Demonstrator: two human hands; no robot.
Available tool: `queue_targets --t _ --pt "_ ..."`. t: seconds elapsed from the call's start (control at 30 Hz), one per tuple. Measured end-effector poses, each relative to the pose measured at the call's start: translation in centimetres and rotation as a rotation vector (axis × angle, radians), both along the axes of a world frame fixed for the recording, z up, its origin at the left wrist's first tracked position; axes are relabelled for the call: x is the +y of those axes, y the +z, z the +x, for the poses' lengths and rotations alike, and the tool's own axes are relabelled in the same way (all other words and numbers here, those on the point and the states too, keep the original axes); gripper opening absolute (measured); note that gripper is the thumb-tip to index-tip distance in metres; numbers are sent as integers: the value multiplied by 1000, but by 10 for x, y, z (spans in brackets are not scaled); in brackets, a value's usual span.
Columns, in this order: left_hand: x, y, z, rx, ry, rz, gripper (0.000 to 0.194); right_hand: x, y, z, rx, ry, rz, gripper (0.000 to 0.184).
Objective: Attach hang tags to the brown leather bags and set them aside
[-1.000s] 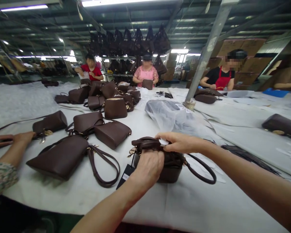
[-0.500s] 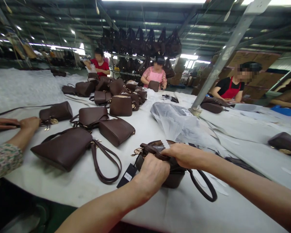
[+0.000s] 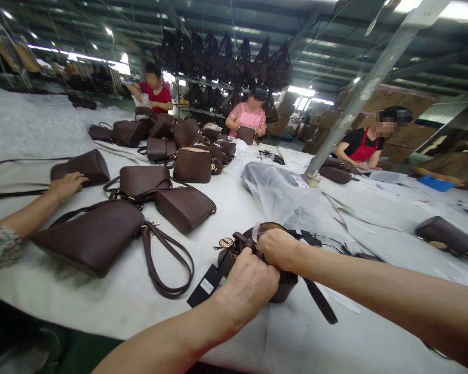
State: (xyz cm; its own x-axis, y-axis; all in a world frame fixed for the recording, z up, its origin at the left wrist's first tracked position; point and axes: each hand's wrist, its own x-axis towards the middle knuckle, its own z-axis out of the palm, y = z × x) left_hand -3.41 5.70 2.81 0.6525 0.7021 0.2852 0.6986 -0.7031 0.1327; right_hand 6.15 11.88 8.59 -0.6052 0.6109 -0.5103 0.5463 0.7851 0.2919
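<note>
A dark brown handbag (image 3: 286,291) stands on the white-covered table in front of me, its top partly open. My left hand (image 3: 250,283) is closed at the near side of its top, by the strap. My right hand (image 3: 281,250) makes a fist at the bag's opening, touching the left; the exact bit it pinches is hidden. A round gold charm (image 3: 225,242) and a black hang tag (image 3: 206,285) with a white label dangle on the bag's left. A strap end (image 3: 320,301) sticks out on its right.
Several finished brown handbags (image 3: 95,234) lie to the left, where a co-worker's hand (image 3: 67,186) touches one. Behind my bag sits a clear plastic bag (image 3: 281,192). A grey pole (image 3: 359,98) rises at the table's right. Other people work across the table.
My right hand has curled from extended fingers into a fist and moved slightly left at the bag's opening. The strap loop on the right has swung edge-on. The co-worker's hand moved onto a bag.
</note>
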Motion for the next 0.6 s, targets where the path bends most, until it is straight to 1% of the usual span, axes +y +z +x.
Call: queue_targets --t 0.07,0.17,0.23,0.3,0.37,0.43,0.5,0.57,0.6 --pt "-5 6 -7 19 20 48 22 3 4 -4 -28 28 -63 20" --pt "-7 8 -12 -31 -32 94 19 5 12 0 -15 3 -124 17" --pt "-6 6 -12 -50 -49 98 18 6 16 7 41 -25 -176 21" --pt "-4 4 -11 -51 -31 104 17 7 16 16 120 -63 -259 29" --pt "-4 2 -9 -52 -10 119 17 9 13 23 195 -99 -336 32" --pt "-4 0 -8 -60 -4 137 17 11 8 28 254 -89 -383 29" --pt "-5 -3 -8 -73 -21 160 18 13 0 29 277 -42 -360 22" --pt "-6 -6 -9 -84 -51 201 17 14 -10 25 225 10 -286 15" --pt "-7 -8 -10 -88 -66 226 16 15 -16 22 194 23 -239 15"
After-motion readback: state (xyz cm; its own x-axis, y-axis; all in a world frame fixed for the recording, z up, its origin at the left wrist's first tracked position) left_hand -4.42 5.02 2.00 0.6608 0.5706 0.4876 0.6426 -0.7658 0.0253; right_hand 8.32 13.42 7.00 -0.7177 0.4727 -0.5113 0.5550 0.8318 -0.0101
